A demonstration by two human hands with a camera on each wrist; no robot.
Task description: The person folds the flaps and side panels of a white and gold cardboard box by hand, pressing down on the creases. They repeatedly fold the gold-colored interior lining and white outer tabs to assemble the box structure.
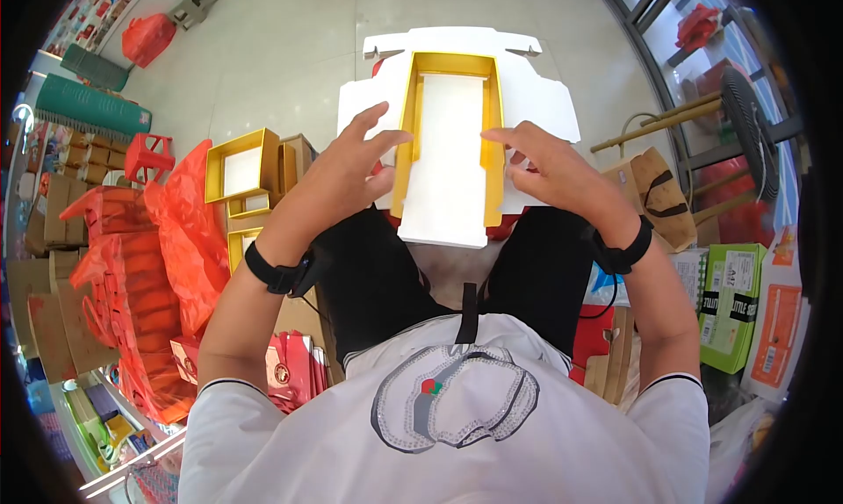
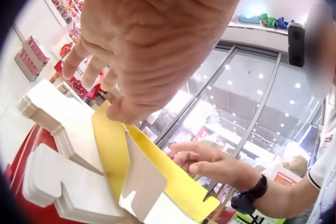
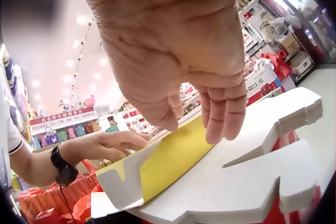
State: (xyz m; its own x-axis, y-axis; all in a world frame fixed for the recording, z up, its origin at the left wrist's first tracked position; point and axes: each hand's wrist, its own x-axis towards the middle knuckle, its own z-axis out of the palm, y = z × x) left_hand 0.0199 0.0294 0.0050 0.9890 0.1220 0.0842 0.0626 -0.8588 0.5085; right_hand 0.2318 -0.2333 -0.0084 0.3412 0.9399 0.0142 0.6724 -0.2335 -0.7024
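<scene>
A partly folded carton (image 1: 453, 162) with gold walls and a white inner floor lies in front of the person, its near end flap stretched out flat. Under it is a stack of flat white carton blanks (image 1: 544, 104). At the left wall, my left hand (image 1: 356, 157) has its fingers spread, the tips right by the gold edge. In the left wrist view its thumb meets the yellow wall (image 2: 113, 145). My right hand (image 1: 558, 166) is at the opposite wall, index fingertip over the edge; the right wrist view shows its loose fingers (image 3: 215, 113) along the yellow side.
Finished gold boxes (image 1: 241, 166) stand at the left beside red plastic bags (image 1: 180, 241). At the right are a brown paper bag (image 1: 659, 197), a green box (image 1: 731, 306) and a stool (image 1: 746, 135). Red packets (image 1: 294, 368) lie by the left thigh.
</scene>
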